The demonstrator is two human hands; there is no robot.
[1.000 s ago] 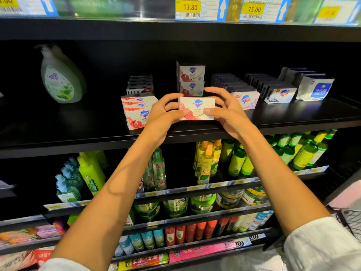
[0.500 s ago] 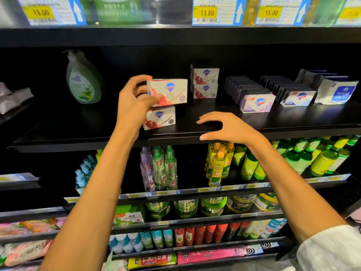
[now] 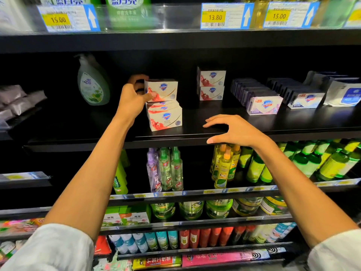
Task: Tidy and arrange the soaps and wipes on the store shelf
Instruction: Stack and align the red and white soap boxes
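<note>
Green pump bottle [image 3: 93, 85] stands left of soap stack [image 3: 165, 117], seemingly apart.

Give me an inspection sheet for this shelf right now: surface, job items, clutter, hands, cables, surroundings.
Surface: black store shelf, mostly bare at front.
Job's things: white-and-red soap box on front stack of matching boxes; second stack of two behind; lilac soap box row; blue-white wipes packs.
Clutter: green pump bottle.
Grippers: left hand grips the top box; right hand rests open on the shelf edge.
Cables: nothing seen.
Surroundings: price tags above; green bottles below.
</note>
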